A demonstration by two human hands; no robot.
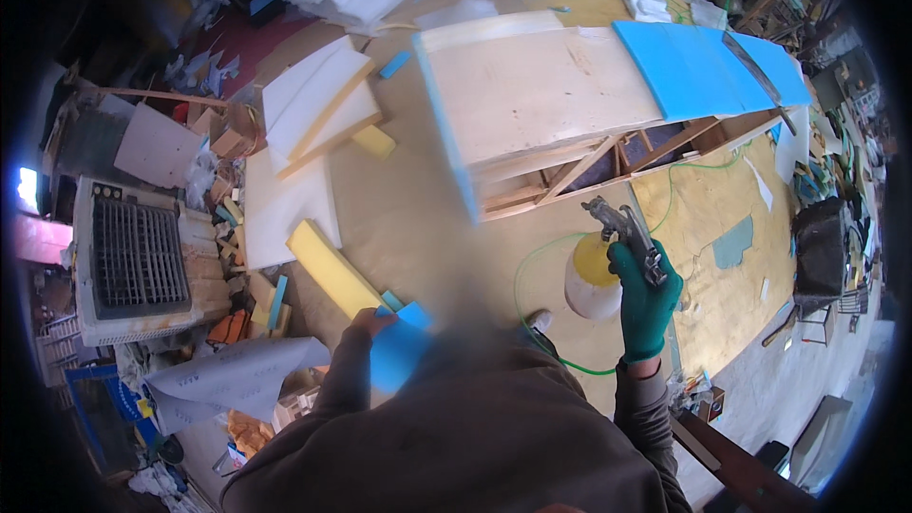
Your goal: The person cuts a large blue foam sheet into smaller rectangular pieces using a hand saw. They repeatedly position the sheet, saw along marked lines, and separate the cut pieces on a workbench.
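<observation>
While the right hand (649, 294), in a green glove, is wrapped round the grip of a spray gun (629, 236), the left hand (366, 321) holds a blue foam piece (397, 351) low at the left of the body; a yellow foam strip (332, 269) meets that piece at the left fingers; cannot tell whether they pinch the strip too.

Gun position: raised to the right, short of the wooden frame (570, 176); nozzle end toward the frame; a yellow-and-white pot (593, 277) hangs below; a green hose (591, 370) loops over the floor; trigger state cannot be told.

Frame: pale panel (546, 76) on top, blue foam sheet (689, 71) over its right part, near side open with braces showing.

Step in hand, by judgement: foam and sprayer carried together, between handling pieces and coating or fixing them; no spray visible.

Next move would call for a firm hold on the foam, its chosen face turned to the nozzle, the pot kept near upright; the hose, lying close to a shoe (541, 320), could snag.
</observation>
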